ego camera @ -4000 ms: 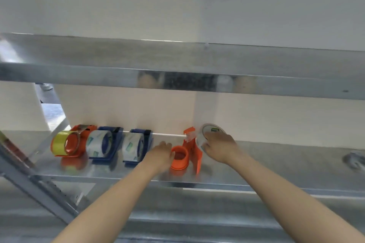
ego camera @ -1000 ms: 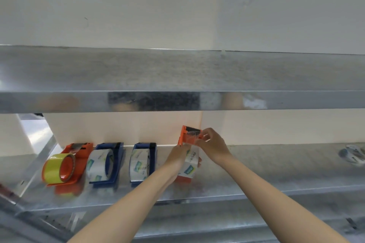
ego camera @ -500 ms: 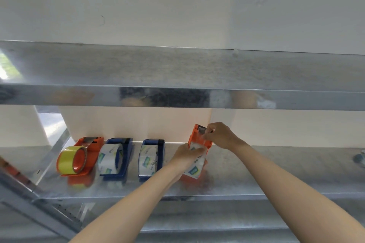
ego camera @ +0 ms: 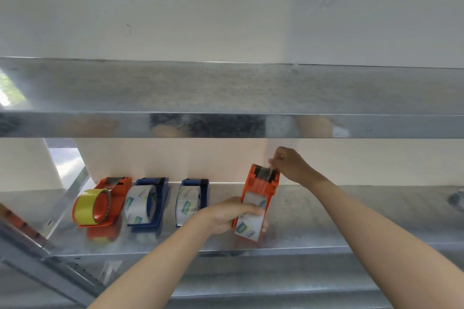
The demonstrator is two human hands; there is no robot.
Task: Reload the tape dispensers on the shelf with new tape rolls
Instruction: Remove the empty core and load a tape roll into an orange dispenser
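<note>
An orange tape dispenser [ego camera: 261, 183] stands on the metal shelf [ego camera: 326, 233], tilted up at its blade end, with a clear tape roll [ego camera: 249, 226] seated in it. My left hand [ego camera: 226, 214] grips the roll and the dispenser's near end. My right hand [ego camera: 291, 164] pinches the free end of the clear tape just above the toothed blade. To the left sit two blue dispensers [ego camera: 160, 190] [ego camera: 200, 189] loaded with clear rolls, and an orange dispenser [ego camera: 114, 195] with a yellow roll [ego camera: 91, 207].
A second metal shelf [ego camera: 226, 98] runs across above the hands, its front lip close over the right hand. A slanted metal brace [ego camera: 62, 200] borders the far left. A small grey object [ego camera: 458, 199] lies at the shelf's far right edge.
A new roll went onto the orange dispenser's empty hub. My right hand has since drawn the tape end up over the blade, and the left hand holds the roll steady.
</note>
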